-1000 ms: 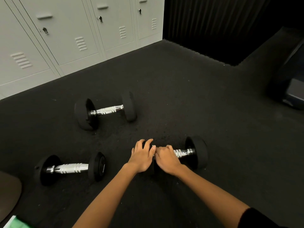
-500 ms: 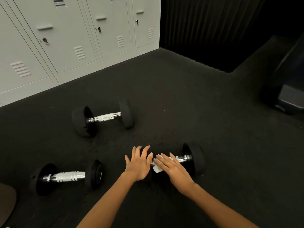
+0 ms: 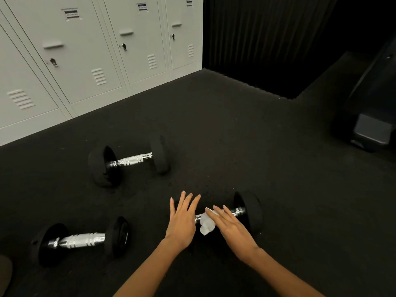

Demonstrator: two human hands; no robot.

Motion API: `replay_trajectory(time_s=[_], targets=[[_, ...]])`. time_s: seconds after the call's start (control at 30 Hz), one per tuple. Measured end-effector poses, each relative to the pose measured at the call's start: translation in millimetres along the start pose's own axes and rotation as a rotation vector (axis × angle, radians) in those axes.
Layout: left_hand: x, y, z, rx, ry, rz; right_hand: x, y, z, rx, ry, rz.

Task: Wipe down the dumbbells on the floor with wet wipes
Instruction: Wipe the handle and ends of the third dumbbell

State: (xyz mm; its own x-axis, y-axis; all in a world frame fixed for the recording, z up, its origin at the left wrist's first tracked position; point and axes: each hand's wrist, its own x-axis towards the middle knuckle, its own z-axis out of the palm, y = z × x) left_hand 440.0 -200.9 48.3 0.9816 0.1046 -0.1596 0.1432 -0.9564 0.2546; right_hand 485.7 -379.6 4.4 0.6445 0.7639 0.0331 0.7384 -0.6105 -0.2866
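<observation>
Both hands lie flat, fingers spread: left hand on the near dumbbell's end, right hand pressing a wet wipe against its handle.

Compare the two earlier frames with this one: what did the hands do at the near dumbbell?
Both hands opened: left hand now lies flat on the near dumbbell, right hand presses the white wipe, earlier hidden, onto its handle with flat fingers. The other two dumbbells lie untouched; only the camera shifted.

The left hand hides the near dumbbell's left head.
</observation>
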Motion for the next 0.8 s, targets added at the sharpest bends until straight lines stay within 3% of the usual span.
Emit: replay_trajectory(time_s=[0.23, 0.37, 0.47, 0.6, 0.67, 0.8], targets=[[2.0, 8.3, 0.9, 0.097, 0.041, 0.0, -5.2, 1.7, 0.3, 0.323, 0.178, 0.165], [6.8, 22.0, -2.2, -0.099, 0.018, 0.175, 7.9, -2.7, -12.7, 0.491, 0.319, 0.284], [11.5, 34.7, -2.9, -0.235, -0.058, 0.181, 12.7, -0.3, -24.5, 0.608, 0.362, 0.283], [32.2, 37.9, -16.3, -0.192, -0.051, 0.203, 17.4, 5.4, -42.8, 0.735, 0.379, 0.245], [44.2, 40.3, -36.8, -0.168, -0.011, 0.23, 20.0, 14.6, -53.1, 0.677, 0.418, 0.217], [60.8, 47.7, -83.4, -0.202, 0.01, 0.198, 27.5, 41.3, -67.4, 0.291, 0.443, 0.326]])
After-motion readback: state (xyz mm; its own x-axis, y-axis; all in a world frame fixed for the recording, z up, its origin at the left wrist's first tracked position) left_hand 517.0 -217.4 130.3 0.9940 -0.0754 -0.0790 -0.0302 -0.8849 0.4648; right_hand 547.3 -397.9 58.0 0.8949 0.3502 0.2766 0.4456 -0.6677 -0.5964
